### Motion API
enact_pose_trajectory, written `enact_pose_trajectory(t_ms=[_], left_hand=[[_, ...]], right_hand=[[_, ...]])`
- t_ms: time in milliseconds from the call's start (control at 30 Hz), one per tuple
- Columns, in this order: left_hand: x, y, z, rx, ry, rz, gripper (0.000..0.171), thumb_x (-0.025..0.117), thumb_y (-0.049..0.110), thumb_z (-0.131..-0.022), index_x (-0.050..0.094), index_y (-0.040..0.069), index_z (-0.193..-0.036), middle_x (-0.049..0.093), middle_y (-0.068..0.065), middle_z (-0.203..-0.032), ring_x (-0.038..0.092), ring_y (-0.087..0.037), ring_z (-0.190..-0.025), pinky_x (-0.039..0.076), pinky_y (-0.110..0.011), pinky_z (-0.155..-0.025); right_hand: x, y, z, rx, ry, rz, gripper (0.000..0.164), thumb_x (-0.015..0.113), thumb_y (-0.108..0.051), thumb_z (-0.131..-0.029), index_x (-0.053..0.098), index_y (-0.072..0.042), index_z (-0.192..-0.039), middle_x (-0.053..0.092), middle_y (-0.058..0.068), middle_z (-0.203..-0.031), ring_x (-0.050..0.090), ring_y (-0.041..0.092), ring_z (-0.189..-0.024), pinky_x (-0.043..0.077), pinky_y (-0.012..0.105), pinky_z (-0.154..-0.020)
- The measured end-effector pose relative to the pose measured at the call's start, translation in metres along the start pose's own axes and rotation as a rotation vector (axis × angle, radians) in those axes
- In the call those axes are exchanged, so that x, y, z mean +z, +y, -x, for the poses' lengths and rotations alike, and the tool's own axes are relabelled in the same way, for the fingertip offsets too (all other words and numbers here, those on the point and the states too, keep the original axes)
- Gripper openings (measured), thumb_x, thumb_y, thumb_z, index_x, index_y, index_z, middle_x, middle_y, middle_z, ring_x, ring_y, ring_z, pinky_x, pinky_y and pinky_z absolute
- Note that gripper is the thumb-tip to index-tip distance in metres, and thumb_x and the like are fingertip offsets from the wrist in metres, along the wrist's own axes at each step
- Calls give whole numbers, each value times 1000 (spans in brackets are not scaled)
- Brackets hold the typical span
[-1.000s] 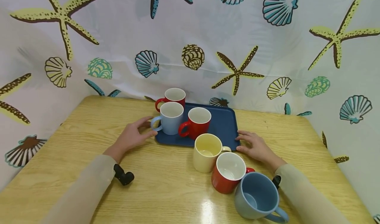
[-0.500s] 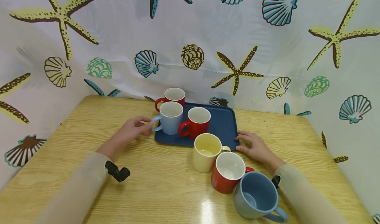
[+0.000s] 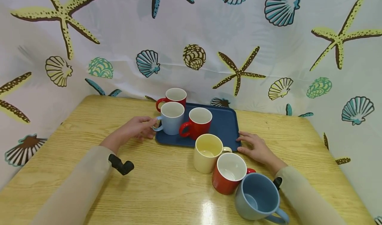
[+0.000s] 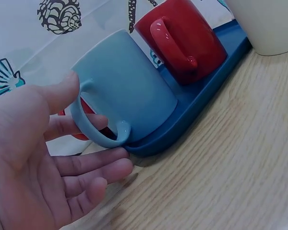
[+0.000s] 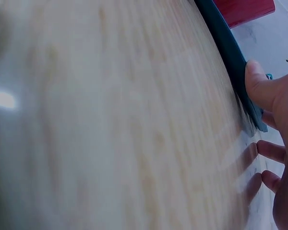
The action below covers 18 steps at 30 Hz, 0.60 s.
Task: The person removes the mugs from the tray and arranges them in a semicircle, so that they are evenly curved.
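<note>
My left hand (image 4: 29, 143) is at the light blue mug (image 3: 172, 119), pinching its handle (image 4: 89, 124). The index finger passes through the handle loop and the thumb lies on top; the other fingers stretch out below. This mug stands upright on the front left corner of the dark blue tray (image 3: 224, 125). A red mug (image 3: 199, 127) stands to its right on the tray, and another red mug (image 3: 176, 95) behind it is partly hidden. At the tray's right edge rests my right hand (image 3: 256, 147), its fingers loose and the thumb touching the rim.
In front of the tray, a yellow mug (image 3: 206, 158), a red mug with a white inside (image 3: 226, 182) and a larger blue mug (image 3: 253, 205) form a slanting row on the wooden table (image 3: 155, 185). A patterned curtain (image 3: 191, 26) hangs behind.
My left hand has moved from around the light blue mug's handle to its left side, then closed its thumb and index finger on the handle. The right hand and the mugs stay in place.
</note>
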State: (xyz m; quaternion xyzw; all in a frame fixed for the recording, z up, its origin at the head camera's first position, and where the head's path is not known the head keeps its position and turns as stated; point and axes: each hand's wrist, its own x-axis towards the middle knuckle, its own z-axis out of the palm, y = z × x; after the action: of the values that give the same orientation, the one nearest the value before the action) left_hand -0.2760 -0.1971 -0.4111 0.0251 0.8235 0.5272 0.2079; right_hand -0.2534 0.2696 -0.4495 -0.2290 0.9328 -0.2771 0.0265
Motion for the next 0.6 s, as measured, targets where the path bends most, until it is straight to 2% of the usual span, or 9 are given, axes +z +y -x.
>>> enact_pose_trajectory(t_ms=[133, 367, 600], left_hand=[[1, 3, -1, -12, 15, 5, 64, 49, 59, -88, 55, 4, -120, 65, -14, -104, 65, -23, -90, 50, -34, -70], [2, 8, 0, -19, -2, 20, 61, 46, 57, -90, 53, 1, -114, 64, -17, -104, 65, -27, -88, 48, -32, -66], [4, 13, 0, -31, -17, 88, 61, 46, 56, -91, 48, -1, -111, 62, -19, -103, 65, -29, -87, 53, -35, -67]], right_hand=[[-1, 0, 1, 1, -1, -9, 35, 66, -32, -87, 62, -16, -118, 38, 9, -144, 31, 34, -130, 17, 61, -102], [-1, 2, 0, -4, -4, -13, 37, 65, -35, -86, 62, -17, -118, 39, 9, -144, 31, 34, -130, 18, 61, -102], [-1, 3, 0, -1, -5, -21, 37, 65, -36, -86, 62, -17, -118, 38, 8, -144, 32, 33, -129, 19, 61, -102]])
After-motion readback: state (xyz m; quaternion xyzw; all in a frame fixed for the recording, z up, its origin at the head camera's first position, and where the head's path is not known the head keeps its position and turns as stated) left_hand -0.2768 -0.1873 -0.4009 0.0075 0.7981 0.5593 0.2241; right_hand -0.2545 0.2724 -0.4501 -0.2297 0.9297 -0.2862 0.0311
